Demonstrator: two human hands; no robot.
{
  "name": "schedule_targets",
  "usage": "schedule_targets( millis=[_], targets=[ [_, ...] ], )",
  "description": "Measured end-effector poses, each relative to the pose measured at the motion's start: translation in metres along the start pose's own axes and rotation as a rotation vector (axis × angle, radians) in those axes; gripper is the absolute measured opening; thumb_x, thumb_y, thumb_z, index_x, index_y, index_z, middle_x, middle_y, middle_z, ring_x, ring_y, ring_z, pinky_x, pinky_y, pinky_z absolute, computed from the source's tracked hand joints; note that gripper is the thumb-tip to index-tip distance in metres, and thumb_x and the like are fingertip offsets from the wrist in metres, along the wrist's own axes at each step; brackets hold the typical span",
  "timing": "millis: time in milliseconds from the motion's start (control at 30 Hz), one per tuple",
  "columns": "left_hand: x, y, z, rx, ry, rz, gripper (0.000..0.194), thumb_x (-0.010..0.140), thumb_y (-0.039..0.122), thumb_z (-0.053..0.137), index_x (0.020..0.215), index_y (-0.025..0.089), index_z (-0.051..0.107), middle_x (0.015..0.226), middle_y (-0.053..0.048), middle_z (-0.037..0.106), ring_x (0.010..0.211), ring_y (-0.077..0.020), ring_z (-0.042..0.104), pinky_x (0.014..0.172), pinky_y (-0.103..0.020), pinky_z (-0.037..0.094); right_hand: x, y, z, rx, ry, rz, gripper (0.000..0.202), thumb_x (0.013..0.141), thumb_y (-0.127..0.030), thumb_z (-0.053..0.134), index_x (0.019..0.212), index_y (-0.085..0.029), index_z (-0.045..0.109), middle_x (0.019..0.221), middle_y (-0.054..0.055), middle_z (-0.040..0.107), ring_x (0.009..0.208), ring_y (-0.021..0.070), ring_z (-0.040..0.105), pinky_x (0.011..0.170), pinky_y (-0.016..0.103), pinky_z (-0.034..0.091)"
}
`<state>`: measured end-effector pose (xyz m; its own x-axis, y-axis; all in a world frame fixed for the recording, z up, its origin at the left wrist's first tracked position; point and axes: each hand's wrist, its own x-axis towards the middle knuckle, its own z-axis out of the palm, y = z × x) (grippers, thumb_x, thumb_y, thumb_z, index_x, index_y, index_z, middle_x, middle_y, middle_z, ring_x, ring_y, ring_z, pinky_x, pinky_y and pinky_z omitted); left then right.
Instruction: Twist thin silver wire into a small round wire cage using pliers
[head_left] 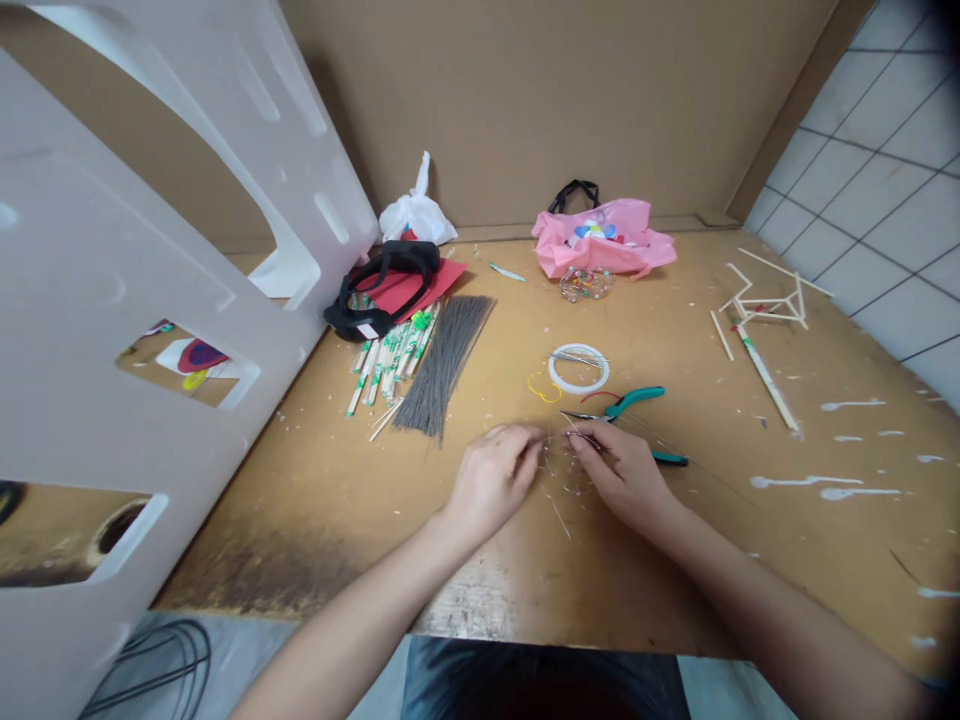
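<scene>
Both hands meet low over the table around thin bent wire (576, 478), which curls in loops between and below them. My left hand (496, 470) is closed, fingertips pinching the wire from the left. From the right, my right hand (619, 470) pinches it between thumb and fingers. Pliers with teal handles (637, 400) lie partly under my right hand, jaws pointing left. Just beyond the hands sits a white ring (553, 370) with short metal pieces across it. A yellow wire loop (541, 388) lies left of the ring.
Left of my hands lie a bundle of grey wires (450, 360), paper-wrapped chopsticks (382, 360) and a black strap (356, 320). A pink bag (555, 245) and white bag (416, 215) stand at the back. A stick frame (772, 305) is at right; a white plastic panel (247, 200) rises at left.
</scene>
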<state>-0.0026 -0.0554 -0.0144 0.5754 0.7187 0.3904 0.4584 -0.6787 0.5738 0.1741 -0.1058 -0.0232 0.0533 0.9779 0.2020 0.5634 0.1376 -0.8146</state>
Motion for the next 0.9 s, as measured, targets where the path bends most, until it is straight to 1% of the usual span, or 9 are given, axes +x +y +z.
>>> schedule_targets(
  millis=[133, 200, 267, 367, 467, 533, 633, 767, 900],
  targets=[
    [0.002, 0.004, -0.004, -0.008, 0.003, -0.037, 0.013, 0.084, 0.02, 0.048, 0.081, 0.017, 0.06, 0.068, -0.003, 0.059, 0.066, -0.0152, 0.054, 0.063, -0.028, 0.042, 0.0, 0.0, 0.0, -0.021, 0.011, -0.026, 0.021, 0.087, -0.03, 0.044, 0.097, -0.023, 0.061, 0.092, 0.006, 0.068, 0.082, 0.0199, 0.063, 0.073, 0.032, 0.049],
    [0.003, 0.005, -0.005, -0.008, -0.001, -0.057, 0.011, 0.083, 0.019, 0.049, 0.078, 0.017, 0.058, 0.064, -0.001, 0.056, 0.063, -0.0138, 0.052, 0.061, -0.026, 0.041, 0.001, -0.001, 0.001, -0.021, 0.0, -0.047, 0.021, 0.086, -0.029, 0.046, 0.099, -0.023, 0.061, 0.094, 0.006, 0.067, 0.082, 0.0194, 0.063, 0.072, 0.031, 0.049],
    [0.002, 0.005, -0.003, 0.012, -0.005, -0.047, 0.01, 0.084, 0.019, 0.048, 0.078, 0.017, 0.056, 0.064, -0.001, 0.054, 0.062, -0.0134, 0.051, 0.061, -0.025, 0.04, 0.001, -0.003, 0.002, -0.031, -0.015, -0.059, 0.02, 0.084, -0.029, 0.05, 0.099, -0.023, 0.062, 0.091, 0.005, 0.066, 0.078, 0.0186, 0.062, 0.069, 0.03, 0.049],
    [0.001, 0.005, 0.0, 0.102, -0.01, 0.059, 0.013, 0.086, 0.018, 0.044, 0.079, 0.016, 0.055, 0.068, -0.003, 0.056, 0.066, -0.0149, 0.05, 0.062, -0.026, 0.04, 0.003, -0.004, 0.003, -0.056, -0.025, -0.059, 0.015, 0.081, -0.028, 0.054, 0.09, -0.022, 0.064, 0.079, 0.004, 0.065, 0.069, 0.0172, 0.06, 0.063, 0.029, 0.047],
    [-0.001, 0.006, 0.002, 0.249, -0.043, 0.18, 0.018, 0.087, 0.017, 0.04, 0.078, 0.015, 0.055, 0.071, -0.005, 0.056, 0.068, -0.017, 0.048, 0.063, -0.028, 0.04, 0.004, -0.004, 0.003, -0.058, -0.023, -0.057, 0.012, 0.081, -0.025, 0.053, 0.081, -0.022, 0.065, 0.074, 0.003, 0.064, 0.067, 0.0165, 0.059, 0.061, 0.028, 0.046],
    [-0.002, 0.007, 0.001, 0.324, -0.07, 0.223, 0.019, 0.087, 0.015, 0.039, 0.076, 0.015, 0.054, 0.07, -0.005, 0.054, 0.068, -0.0174, 0.047, 0.063, -0.029, 0.04, 0.003, -0.005, 0.002, -0.07, -0.022, -0.071, 0.013, 0.081, -0.023, 0.052, 0.08, -0.023, 0.065, 0.073, 0.002, 0.065, 0.068, 0.0165, 0.059, 0.062, 0.028, 0.046],
    [-0.003, 0.009, 0.0, 0.357, -0.089, 0.255, 0.017, 0.086, 0.013, 0.041, 0.075, 0.015, 0.053, 0.069, -0.005, 0.054, 0.067, -0.0172, 0.047, 0.062, -0.028, 0.04, 0.002, -0.007, 0.002, -0.103, -0.022, -0.106, 0.016, 0.081, -0.021, 0.051, 0.085, -0.022, 0.066, 0.078, 0.004, 0.066, 0.071, 0.0167, 0.06, 0.065, 0.028, 0.047],
    [-0.005, 0.012, 0.001, 0.387, -0.039, 0.263, 0.016, 0.086, 0.013, 0.041, 0.076, 0.015, 0.054, 0.069, -0.005, 0.053, 0.066, -0.0171, 0.047, 0.062, -0.029, 0.041, 0.001, -0.009, 0.004, -0.144, -0.003, -0.12, 0.019, 0.077, -0.015, 0.049, 0.083, -0.021, 0.066, 0.074, 0.002, 0.064, 0.067, 0.0154, 0.059, 0.063, 0.027, 0.045],
    [-0.008, 0.016, 0.005, 0.414, 0.064, 0.275, 0.018, 0.086, 0.014, 0.041, 0.073, 0.016, 0.054, 0.065, -0.003, 0.052, 0.063, -0.0164, 0.046, 0.06, -0.028, 0.04, 0.0, -0.008, 0.006, -0.128, 0.014, -0.096, 0.017, 0.075, -0.013, 0.049, 0.078, -0.021, 0.063, 0.071, 0.001, 0.063, 0.065, 0.0142, 0.057, 0.061, 0.025, 0.044]
  ],
)
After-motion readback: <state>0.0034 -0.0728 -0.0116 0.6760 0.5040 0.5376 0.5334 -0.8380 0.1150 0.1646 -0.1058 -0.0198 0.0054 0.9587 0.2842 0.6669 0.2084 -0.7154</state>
